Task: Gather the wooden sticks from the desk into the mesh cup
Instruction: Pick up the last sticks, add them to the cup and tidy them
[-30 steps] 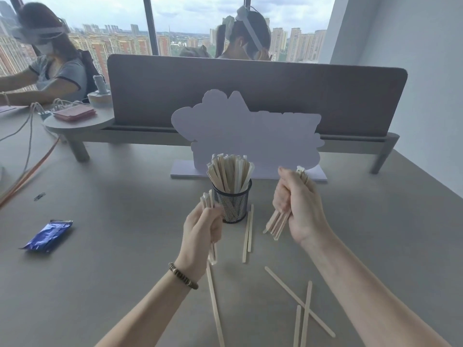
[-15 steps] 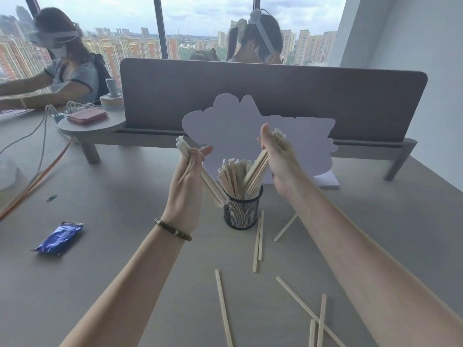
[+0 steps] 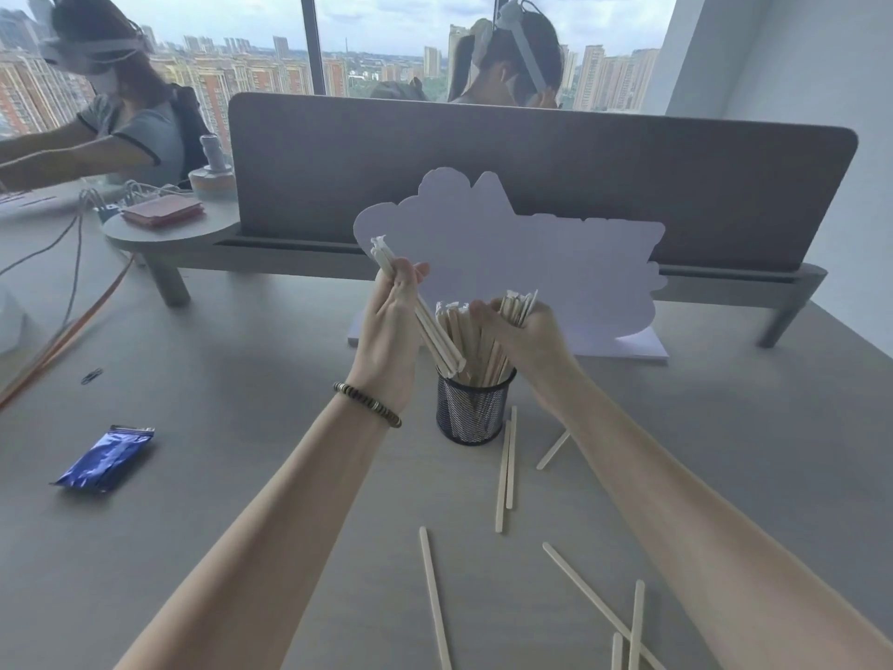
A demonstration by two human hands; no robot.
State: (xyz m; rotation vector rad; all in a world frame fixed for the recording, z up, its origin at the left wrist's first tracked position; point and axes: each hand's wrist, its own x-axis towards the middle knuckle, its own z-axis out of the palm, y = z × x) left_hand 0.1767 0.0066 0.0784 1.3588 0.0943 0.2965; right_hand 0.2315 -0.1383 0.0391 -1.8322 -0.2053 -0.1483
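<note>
A black mesh cup (image 3: 474, 412) stands mid-desk, packed with upright wooden sticks (image 3: 464, 338). My left hand (image 3: 390, 333) grips a slanted bundle of sticks whose lower ends reach the cup's left rim. My right hand (image 3: 527, 333) is closed around another bundle whose lower ends sit inside the cup. Loose sticks lie on the desk: a pair (image 3: 506, 469) in front of the cup, one (image 3: 553, 449) by my right forearm, one (image 3: 435, 597) nearer me, and several (image 3: 623, 621) at the lower right.
A blue foil packet (image 3: 104, 457) lies at the left. A white cut-out sign (image 3: 512, 263) stands right behind the cup, before a grey divider (image 3: 531, 181). Cables (image 3: 63, 326) run along the far left. Two people sit beyond the divider.
Both hands rose from desk level with their bundles. The right bundle has sunk lower into the cup, and the left bundle's ends have reached the cup's rim.
</note>
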